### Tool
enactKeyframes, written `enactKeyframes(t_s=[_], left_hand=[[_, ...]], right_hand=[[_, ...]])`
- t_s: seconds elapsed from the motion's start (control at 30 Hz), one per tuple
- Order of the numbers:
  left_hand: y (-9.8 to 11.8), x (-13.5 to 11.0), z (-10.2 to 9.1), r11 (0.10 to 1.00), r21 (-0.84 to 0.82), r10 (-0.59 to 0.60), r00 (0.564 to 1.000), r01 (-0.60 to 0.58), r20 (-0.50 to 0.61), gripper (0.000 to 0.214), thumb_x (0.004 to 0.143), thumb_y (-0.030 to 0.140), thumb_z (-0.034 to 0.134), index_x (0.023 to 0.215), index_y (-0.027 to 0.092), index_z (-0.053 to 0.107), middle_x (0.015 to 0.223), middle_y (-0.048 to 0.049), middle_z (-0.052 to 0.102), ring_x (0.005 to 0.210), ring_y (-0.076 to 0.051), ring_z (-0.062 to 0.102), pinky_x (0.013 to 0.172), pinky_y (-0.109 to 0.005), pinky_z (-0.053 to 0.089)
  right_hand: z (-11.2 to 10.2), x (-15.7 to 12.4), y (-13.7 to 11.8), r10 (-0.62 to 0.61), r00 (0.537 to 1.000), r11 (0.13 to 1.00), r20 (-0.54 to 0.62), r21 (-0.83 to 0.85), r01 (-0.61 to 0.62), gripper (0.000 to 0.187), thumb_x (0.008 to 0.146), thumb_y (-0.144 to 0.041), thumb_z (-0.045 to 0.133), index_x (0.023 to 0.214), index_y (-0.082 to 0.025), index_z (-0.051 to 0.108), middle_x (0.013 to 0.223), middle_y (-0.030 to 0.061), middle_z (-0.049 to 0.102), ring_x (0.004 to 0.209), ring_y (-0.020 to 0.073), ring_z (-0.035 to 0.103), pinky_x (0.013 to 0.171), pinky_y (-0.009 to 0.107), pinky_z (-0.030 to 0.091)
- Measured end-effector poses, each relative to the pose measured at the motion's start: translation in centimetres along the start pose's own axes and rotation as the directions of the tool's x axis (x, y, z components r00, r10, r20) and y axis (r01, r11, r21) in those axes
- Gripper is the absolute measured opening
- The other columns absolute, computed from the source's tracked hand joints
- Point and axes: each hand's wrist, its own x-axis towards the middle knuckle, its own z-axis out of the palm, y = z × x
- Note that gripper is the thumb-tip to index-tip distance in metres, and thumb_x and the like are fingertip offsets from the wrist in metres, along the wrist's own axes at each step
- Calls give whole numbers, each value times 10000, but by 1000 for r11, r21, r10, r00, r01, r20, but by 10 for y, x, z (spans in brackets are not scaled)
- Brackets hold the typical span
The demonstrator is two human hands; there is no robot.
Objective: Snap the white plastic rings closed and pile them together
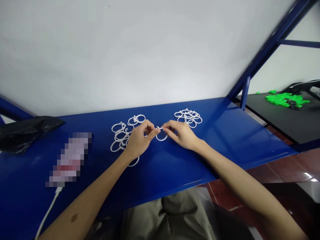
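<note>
Between my two hands, above the blue tabletop, is a white plastic ring (162,140). My left hand (140,138) pinches the ring's upper left part between thumb and fingers. On its upper right, my right hand (182,133) grips it the same way. Fingertips partly cover the spot where the ring's ends meet, so I cannot tell whether it is joined. Left of my left hand lies a loose group of white rings (121,136), some hidden behind that hand. Beyond my right hand sits a second cluster of white rings (188,116).
A blue metal table (165,173) stands against a pale wall. At left are a black plastic bag (30,130) and a blurred-out phone-like object (71,158) with a white cable (50,206). Green pieces (285,99) lie on a dark table at right, beyond a blue frame post (262,53).
</note>
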Motion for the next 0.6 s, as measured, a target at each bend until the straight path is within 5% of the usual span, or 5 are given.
enactKeyframes(t_s=[0.3, 0.6], left_hand=[[-9, 0, 0, 987, 43, 152, 987, -154, 42, 317, 938, 509, 606, 812, 219, 630, 719, 32, 639, 627, -114, 580, 648, -263, 458], [-6, -2, 1, 958, 107, 260, 964, -265, 61, 259, 967, 409, 602, 793, 218, 615, 751, 29, 649, 680, -125, 594, 681, -271, 477]], right_hand=[[9, -3, 5, -139, 988, 990, 69, -1, 140, 209, 1048, -304, 469, 948, -178, 602, 836, 45, 625, 762, 157, 567, 692, 271, 465], [7, -3, -2, -252, 960, 959, 126, -101, 265, 261, 1069, -284, 401, 933, -177, 597, 838, 67, 630, 790, 180, 526, 710, 291, 449]])
